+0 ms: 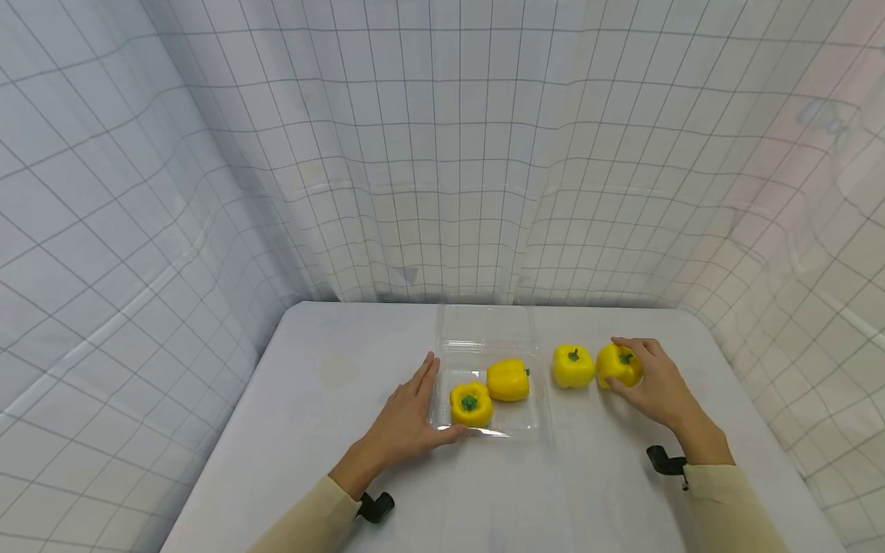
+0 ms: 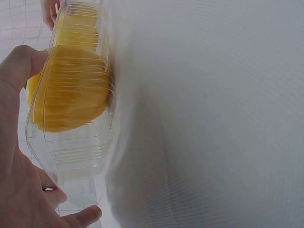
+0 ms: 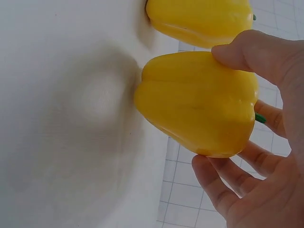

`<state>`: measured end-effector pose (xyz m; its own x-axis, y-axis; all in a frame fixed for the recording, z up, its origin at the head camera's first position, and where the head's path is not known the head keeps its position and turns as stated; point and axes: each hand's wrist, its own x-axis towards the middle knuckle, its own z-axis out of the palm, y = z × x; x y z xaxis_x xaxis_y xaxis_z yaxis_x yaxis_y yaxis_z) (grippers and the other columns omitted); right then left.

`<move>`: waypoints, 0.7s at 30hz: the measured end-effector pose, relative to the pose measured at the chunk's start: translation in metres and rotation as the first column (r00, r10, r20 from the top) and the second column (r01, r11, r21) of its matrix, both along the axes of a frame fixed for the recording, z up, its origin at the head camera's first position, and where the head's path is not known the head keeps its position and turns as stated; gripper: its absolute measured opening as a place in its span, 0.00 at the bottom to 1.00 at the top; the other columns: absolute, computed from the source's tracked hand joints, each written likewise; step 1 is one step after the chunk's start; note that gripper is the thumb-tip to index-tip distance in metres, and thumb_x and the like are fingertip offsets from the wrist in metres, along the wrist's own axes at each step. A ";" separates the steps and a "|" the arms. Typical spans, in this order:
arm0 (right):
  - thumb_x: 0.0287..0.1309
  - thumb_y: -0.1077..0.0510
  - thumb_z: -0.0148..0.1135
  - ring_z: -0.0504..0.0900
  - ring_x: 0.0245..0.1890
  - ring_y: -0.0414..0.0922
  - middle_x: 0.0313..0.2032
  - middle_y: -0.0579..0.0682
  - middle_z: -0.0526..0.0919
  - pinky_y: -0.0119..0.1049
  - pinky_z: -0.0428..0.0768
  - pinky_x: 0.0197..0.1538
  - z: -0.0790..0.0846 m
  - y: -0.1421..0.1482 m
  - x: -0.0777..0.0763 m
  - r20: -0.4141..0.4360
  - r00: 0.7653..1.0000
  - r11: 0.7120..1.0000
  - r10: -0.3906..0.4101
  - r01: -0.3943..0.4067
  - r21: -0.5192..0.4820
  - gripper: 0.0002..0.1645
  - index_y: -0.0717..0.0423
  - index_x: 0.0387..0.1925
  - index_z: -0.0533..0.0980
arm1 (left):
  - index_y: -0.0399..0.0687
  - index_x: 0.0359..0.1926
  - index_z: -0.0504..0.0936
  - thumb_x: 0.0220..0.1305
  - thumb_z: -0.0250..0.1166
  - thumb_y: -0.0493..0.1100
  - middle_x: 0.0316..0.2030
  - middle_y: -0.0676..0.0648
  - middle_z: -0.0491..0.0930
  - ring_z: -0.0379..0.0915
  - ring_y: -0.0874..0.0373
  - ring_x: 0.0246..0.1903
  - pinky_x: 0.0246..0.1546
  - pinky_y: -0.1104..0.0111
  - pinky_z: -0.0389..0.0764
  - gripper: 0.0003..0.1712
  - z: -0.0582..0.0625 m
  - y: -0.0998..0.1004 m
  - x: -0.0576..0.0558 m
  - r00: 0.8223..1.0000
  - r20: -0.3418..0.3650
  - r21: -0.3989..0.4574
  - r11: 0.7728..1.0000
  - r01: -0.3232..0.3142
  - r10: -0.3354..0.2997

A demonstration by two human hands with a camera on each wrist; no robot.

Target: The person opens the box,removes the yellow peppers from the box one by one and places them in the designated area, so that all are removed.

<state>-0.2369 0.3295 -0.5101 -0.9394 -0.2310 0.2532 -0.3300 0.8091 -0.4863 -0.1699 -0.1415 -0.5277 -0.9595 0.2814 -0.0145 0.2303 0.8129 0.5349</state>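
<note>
My right hand (image 1: 660, 388) holds a yellow bell pepper (image 3: 199, 102) between thumb and fingers, stem toward the palm, at the right of the table. Just left of it stands another yellow bell pepper (image 1: 572, 367). A clear plastic clamshell box (image 1: 515, 425) lies with its lid folded back. Inside are two more peppers: one at the front left (image 1: 472, 405) with its stem up, one behind it (image 1: 508, 380) on its side. My left hand (image 1: 408, 418) rests at the box's front left corner, thumb along the front rim and fairly straight fingers beside the left wall.
The raised transparent lid (image 1: 486, 326) reaches toward the table's back edge. A white cloth covers the table (image 1: 332, 384). White gridded curtains (image 1: 442, 153) enclose the back and both sides. A black wrist camera (image 1: 376, 508) is strapped to each forearm.
</note>
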 end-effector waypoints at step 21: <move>0.67 0.54 0.87 0.78 0.68 0.77 0.70 0.76 0.76 0.82 0.79 0.71 -0.002 -0.003 -0.002 0.019 1.000 1.000 0.022 -0.022 0.004 0.46 0.62 0.80 0.77 | 0.50 0.98 0.46 0.64 0.72 0.84 0.98 0.48 0.42 0.60 0.36 0.91 0.88 0.30 0.66 0.79 -0.002 0.000 -0.002 1.000 0.015 -0.001 1.000 -0.007 0.007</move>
<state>-0.2390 0.3263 -0.5121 -0.9388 -0.2526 0.2343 -0.3384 0.8039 -0.4891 -0.1723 -0.1414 -0.5296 -0.9611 0.2747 -0.0296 0.2164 0.8151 0.5374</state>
